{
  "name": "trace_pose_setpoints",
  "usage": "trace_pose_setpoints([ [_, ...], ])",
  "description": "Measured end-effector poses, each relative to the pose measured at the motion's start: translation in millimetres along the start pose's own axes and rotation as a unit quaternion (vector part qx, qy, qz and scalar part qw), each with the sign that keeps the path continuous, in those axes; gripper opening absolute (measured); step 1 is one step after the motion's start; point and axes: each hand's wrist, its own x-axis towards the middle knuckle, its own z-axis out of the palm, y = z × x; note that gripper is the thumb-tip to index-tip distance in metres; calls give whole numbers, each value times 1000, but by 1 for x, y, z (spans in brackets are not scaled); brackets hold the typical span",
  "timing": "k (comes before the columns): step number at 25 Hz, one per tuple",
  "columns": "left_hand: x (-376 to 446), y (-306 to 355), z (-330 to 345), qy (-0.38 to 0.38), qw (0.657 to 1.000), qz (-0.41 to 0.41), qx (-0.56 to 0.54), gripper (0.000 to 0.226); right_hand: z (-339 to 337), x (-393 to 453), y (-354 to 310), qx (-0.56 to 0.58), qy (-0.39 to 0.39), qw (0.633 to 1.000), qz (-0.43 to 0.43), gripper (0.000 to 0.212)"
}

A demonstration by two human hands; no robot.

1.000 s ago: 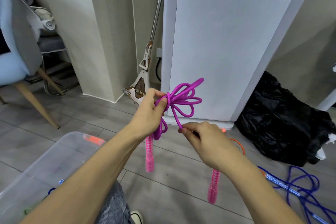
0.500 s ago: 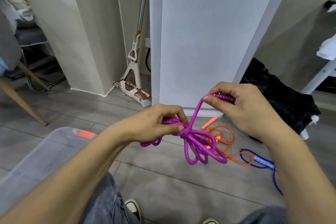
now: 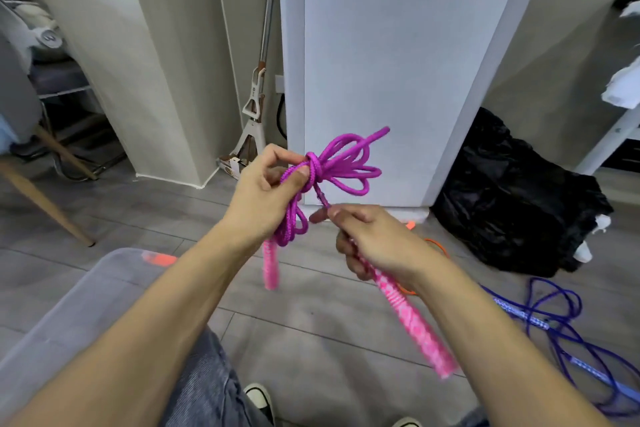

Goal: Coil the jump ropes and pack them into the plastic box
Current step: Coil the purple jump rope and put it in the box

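A purple jump rope (image 3: 346, 166) with pink handles is bundled into loops in mid-air. My left hand (image 3: 266, 194) pinches the bundle at its wrapped knot; loops fan out to the right and one pink handle (image 3: 270, 263) dangles below. My right hand (image 3: 374, 243) grips the rope's free end just under the knot, with the second pink handle (image 3: 415, 326) slanting down from the palm. The clear plastic box (image 3: 79, 308) sits at lower left, partly behind my left forearm. A blue jump rope (image 3: 561, 326) and an orange rope (image 3: 438, 246) lie on the floor at right.
A white cabinet (image 3: 388, 73) stands straight ahead, with a mop (image 3: 256, 104) leaning in the gap to its left. A black plastic bag (image 3: 519, 198) lies on the floor at right. A chair with wooden legs (image 3: 45, 198) is at far left. My shoes (image 3: 259, 399) show at the bottom.
The bundle rose from hanging below my left hand to fanning out above it. My right hand dropped from upper right to just below the knot, and both pink handles came into view.
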Motion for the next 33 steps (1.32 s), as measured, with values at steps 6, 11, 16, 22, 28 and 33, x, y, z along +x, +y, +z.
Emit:
trace_pose_setpoints([
  [6, 5, -15, -5, -31, 924, 142, 355, 7, -18, -21, -9, -277, -56, 959, 4, 20],
  [11, 6, -18, -17, -153, 888, 65, 430, 8, -56, -47, -31, -507, 51, 860, -18, 23],
  [16, 3, -14, -13, -204, 955, -78, 199, 11, -63, -48, -34, -230, 104, 966, -58, 14],
  [22, -2, -9, 8, -113, 955, -231, -147, 15, -26, -29, -28, 94, 117, 988, -33, 16],
  [28, -4, -3, 6, -148, 933, -250, -212, 25, -24, -27, -19, -319, 210, 898, -219, 13],
  [33, -5, 8, 4, -169, 919, -239, -263, 24, -25, -21, -11, -279, 285, 868, -295, 20],
])
